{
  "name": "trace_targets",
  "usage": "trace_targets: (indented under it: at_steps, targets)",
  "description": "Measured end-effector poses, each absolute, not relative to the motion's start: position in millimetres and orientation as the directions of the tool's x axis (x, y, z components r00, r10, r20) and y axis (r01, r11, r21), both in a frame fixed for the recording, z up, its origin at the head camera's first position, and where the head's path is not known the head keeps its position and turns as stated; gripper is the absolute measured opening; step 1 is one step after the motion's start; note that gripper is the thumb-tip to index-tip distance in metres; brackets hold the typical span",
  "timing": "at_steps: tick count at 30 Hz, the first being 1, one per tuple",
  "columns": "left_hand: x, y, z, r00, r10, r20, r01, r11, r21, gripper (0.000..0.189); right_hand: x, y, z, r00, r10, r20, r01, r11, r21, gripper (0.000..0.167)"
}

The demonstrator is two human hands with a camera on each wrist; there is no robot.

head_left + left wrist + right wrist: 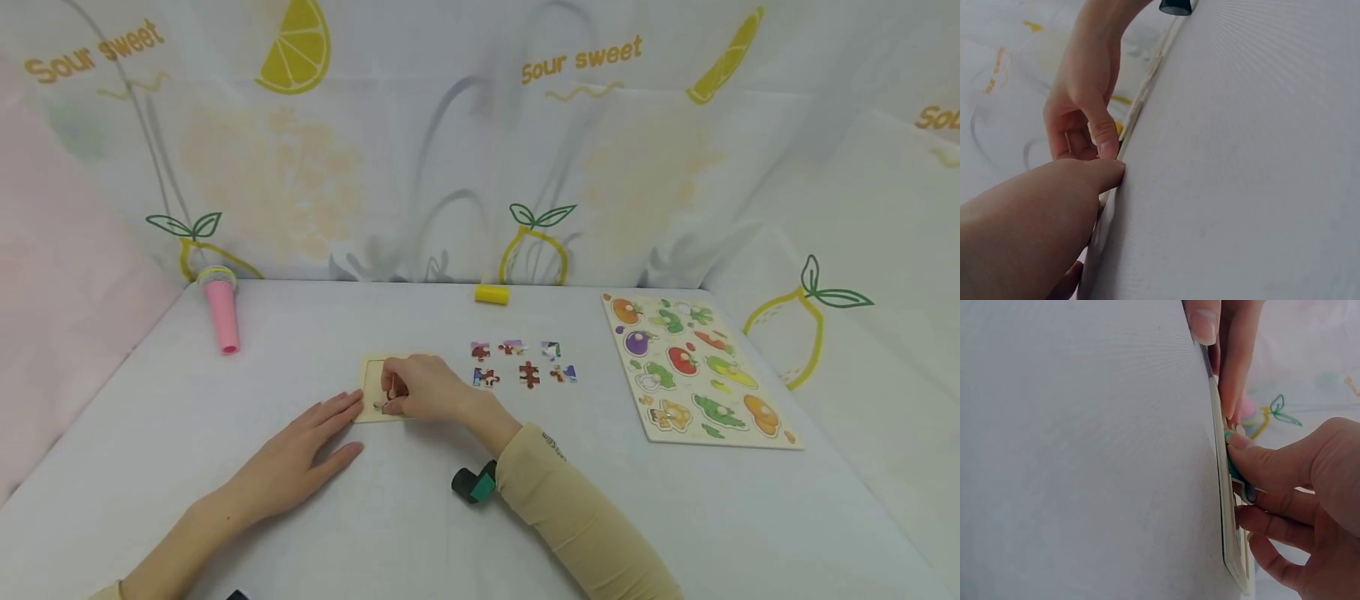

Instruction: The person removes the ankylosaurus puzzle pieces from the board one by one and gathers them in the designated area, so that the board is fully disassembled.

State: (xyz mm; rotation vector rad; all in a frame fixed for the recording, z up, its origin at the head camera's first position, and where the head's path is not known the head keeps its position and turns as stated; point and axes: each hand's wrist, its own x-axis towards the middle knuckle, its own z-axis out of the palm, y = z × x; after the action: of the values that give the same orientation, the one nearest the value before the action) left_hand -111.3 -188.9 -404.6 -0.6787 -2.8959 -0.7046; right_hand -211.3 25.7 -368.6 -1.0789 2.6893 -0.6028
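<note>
A small pale wooden puzzle board (367, 375) lies flat on the white table. Over its left part, my right hand (427, 388) bends down with thumb and fingers together. In the right wrist view, thumb and forefinger pinch a teal-coloured jigsaw piece (1239, 467), tilted against the board's tray; its far side is hidden by the fingers. My left hand (303, 454) lies on the table with fingers extended, the fingertips touching the board's left edge. The right hand covers much of the board's inside.
Several loose jigsaw pieces (528, 375) lie right of the board. Farther right is a vegetable peg puzzle (690, 371). A yellow cylinder (492, 294) lies at the back, a pink toy microphone (221, 312) at back left. A black-and-green device (474, 483) sits by the right wrist.
</note>
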Motion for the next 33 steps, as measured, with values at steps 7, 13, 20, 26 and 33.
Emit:
trace_targets:
  at_steps: [7, 13, 20, 26, 33]
  targets:
    - [-112.6, -189.8, -404.2, -0.897, 0.398, 0.191, 0.441, 0.798, 0.410, 0.059, -212.1, 25.5, -368.1, -0.719, -0.695, -0.016, -0.620, 0.652, -0.437, 0.019]
    - [-113.2, -189.8, -403.9, -0.902, 0.392, 0.182, 0.432, 0.804, 0.408, 0.059, -212.1, 25.6, -367.7, -0.725, -0.689, -0.025, -0.608, 0.656, -0.446, 0.019]
    - [-113.3, -189.8, -403.4, -0.901, 0.395, 0.182, 0.435, 0.803, 0.409, 0.059, -212.1, 25.8, -366.5, -0.725, -0.688, -0.027, -0.605, 0.655, -0.453, 0.019]
    - [-112.6, -189.8, -403.4, -0.901, 0.394, 0.181, 0.433, 0.803, 0.410, 0.060, -211.5, 25.6, -365.7, -0.719, -0.695, -0.018, -0.617, 0.650, -0.443, 0.018]
    - [-111.4, -189.9, -404.0, -0.899, 0.398, 0.183, 0.437, 0.800, 0.411, 0.060, -206.3, 28.3, -364.9, -0.752, -0.659, 0.018, -0.580, 0.648, -0.494, 0.016]
